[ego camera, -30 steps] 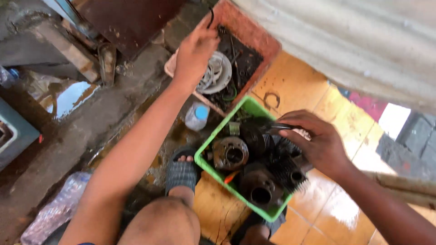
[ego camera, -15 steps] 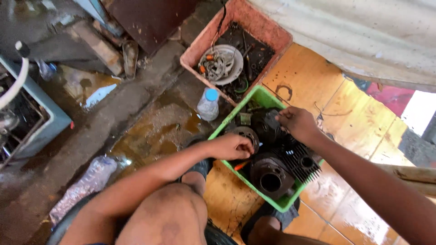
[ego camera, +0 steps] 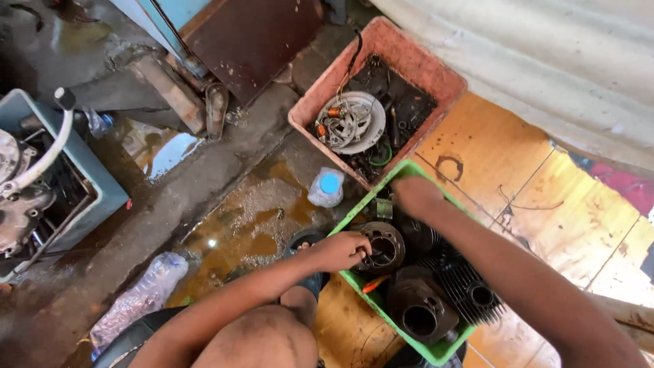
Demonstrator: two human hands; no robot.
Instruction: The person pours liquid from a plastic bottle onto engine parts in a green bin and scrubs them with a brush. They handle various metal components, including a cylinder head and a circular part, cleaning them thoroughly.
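while the left hand (ego camera: 338,251) curls its fingers on the round metal part (ego camera: 383,247) at the near edge of the green bin (ego camera: 436,352), the right hand (ego camera: 417,196) reaches deeper in; it is blurred, so i cannot tell if it grips anything. the part looks heavy and greasy, so it could slip and fall on the toes just below. the bin is packed tight, so fingers could get pinched. it holds dark finned cylinders (ego camera: 470,293). the pink bin (ego camera: 402,41) beside it holds a white disc (ego camera: 354,123) with wires. a small bottle (ego camera: 325,188) stands near both.
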